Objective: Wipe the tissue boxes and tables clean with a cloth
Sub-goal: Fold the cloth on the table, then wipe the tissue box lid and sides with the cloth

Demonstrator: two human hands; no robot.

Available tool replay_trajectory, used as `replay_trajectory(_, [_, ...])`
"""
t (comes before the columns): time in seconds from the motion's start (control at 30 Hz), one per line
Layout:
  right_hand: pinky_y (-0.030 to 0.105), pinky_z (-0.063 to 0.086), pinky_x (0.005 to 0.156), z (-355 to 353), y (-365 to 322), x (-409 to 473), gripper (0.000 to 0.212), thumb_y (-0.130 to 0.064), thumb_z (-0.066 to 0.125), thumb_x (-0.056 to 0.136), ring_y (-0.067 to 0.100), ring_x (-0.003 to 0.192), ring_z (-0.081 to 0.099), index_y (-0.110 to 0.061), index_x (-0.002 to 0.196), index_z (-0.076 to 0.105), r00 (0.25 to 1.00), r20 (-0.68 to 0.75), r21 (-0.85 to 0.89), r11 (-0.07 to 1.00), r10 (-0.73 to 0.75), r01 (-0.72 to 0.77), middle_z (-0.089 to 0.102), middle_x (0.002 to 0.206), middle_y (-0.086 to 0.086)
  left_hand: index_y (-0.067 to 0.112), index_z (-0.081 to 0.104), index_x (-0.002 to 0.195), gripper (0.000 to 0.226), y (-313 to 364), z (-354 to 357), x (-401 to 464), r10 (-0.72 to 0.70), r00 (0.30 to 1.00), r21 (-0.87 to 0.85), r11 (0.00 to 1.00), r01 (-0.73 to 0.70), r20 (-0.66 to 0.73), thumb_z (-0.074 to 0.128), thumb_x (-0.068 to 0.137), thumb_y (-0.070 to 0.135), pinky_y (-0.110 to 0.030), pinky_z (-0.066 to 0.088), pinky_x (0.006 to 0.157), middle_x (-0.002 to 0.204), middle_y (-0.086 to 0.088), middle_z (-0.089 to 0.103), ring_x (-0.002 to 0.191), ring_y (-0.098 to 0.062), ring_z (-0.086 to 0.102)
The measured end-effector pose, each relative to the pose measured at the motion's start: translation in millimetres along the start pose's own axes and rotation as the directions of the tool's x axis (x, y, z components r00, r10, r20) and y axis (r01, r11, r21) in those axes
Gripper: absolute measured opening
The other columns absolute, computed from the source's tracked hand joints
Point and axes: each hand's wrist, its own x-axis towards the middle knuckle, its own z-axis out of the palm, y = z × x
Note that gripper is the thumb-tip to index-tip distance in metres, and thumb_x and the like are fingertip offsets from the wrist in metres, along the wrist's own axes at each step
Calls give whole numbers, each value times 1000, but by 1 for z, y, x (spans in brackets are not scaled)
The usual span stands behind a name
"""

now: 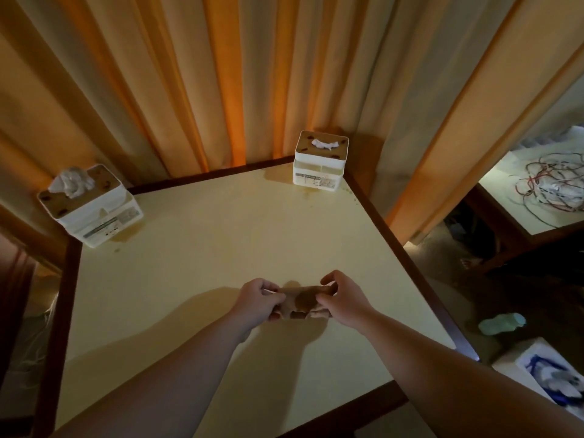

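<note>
Between both grips: cloth (302,302).

Dim room: orange curtains (221,74) hang behind, a side table (518,197) bearing tangled cords (550,184) right.

brown cloth (301,303), cream table (221,248), orange curtain (196,74)

place: eatery (likely) | cues: curtained table (221,235), tissue boxes (320,159) at corners
</note>
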Motion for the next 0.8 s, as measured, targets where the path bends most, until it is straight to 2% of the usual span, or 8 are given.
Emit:
replay_trajectory(0.1, [20,58,60,-29,6,35,23,-18,68,93,11,82,69,-24,113,59,1000,-10,-71,997,-16,15,66,98,-1,4,62,106,18,20,23,24,-18,1000,19,1000,18,-2,74,93,8,-32,59,59,94,-17,69,67,-23,71])
replay_trajectory(0.23, [20,59,58,-64,15,73,16,-12,67,97,7,71,73,-19,109,59,997,60,-131,990,-51,58,64,101,4,8,63,103,15,40,55,57,8,1000,129,992,-6,-20,73,93,9,-37,59,66,90,-17,71,69,-25,70])
replay_trajectory(0.33, [31,59,76,-76,25,97,9,-31,65,95,9,88,63,-27,102,60,995,51,-331,938,-88,100,58,105,-4,14,65,93,11,47,71,78,52,996,286,958,-29,-75,76,89,13,-40,56,73,89,-11,71,79,-25,67])
replay_trajectory(0.4, [33,57,81,-84,21,112,12,-36,63,92,11,90,58,-28,101,59,994,32,-342,934,-102,106,53,104,-7,18,65,88,15,55,74,90,81,987,344,939,-28,-141,79,86,23,-39,55,76,90,-3,70,85,-22,66])
replay_trajectory(0.5, [29,52,76,-97,11,138,18,-36,64,91,8,89,56,-26,105,59,994,-4,-278,955,-108,103,53,105,-8,26,62,91,23,79,70,111,113,974,395,918,-28,-195,80,85,37,-33,50,75,98,6,65,88,-14,63])
replay_trajectory(0.63, [20,44,67,-115,-6,178,35,-46,67,96,8,97,59,-25,122,58,986,-57,-232,963,-154,137,58,115,-6,26,59,102,31,121,65,146,198,957,447,890,-85,-212,81,85,39,-36,52,82,101,7,59,91,-15,61])
replay_trajectory(0.73, [21,42,66,-127,-24,206,37,-50,67,96,10,97,61,-26,122,57,977,-145,-138,981,-158,138,61,113,-7,24,56,109,36,155,65,175,238,942,428,896,-118,-238,80,86,39,-32,49,76,104,6,57,91,-13,58])
replay_trajectory(0.8, [27,41,68,-134,-38,227,36,-51,69,95,12,97,62,-26,119,57,968,-206,-81,988,-143,129,63,109,-6,23,55,110,39,174,64,194,253,929,390,911,-134,-271,81,85,38,-32,48,73,105,3,57,92,-15,59])
